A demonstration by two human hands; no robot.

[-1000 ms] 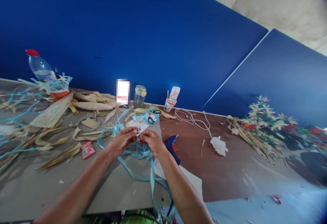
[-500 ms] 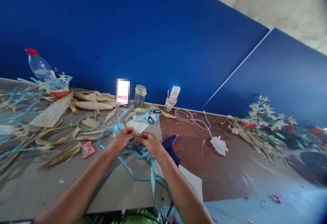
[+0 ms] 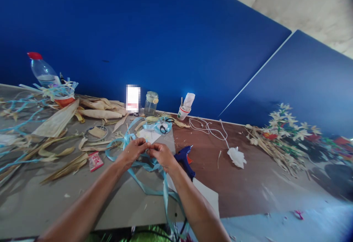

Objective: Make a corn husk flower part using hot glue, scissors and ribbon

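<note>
My left hand (image 3: pixel 135 149) and my right hand (image 3: pixel 162 153) meet fingertip to fingertip over the table. Both are closed in a pinch at the light-blue ribbon (image 3: pixel 147 189), whose loops spread under and around them. The exact piece between the fingertips is mostly hidden. One long ribbon end hangs over the table's front edge, by my right forearm. Close to the right wrist lies a dark blue glue gun (image 3: pixel 185 161) with an orange trigger. Scissors (image 3: pixel 163 128) with dark handles rest on more ribbon beyond the hands.
Dried husks (image 3: pixel 100 114) and a red packet (image 3: pixel 95 161) lie to the left. A capped bottle (image 3: pixel 42 71), a lidded jar (image 3: pixel 151 104) and a paper cup (image 3: pixel 183 112) stand along the blue partition (image 3: pixel 154 39). At right are a white cable (image 3: pixel 208 128) and white artificial flowers (image 3: pixel 286 122).
My hands stay almost in the same place, with the fingertips drawn slightly closer together. The bit of blue seen between them earlier is now less visible.
</note>
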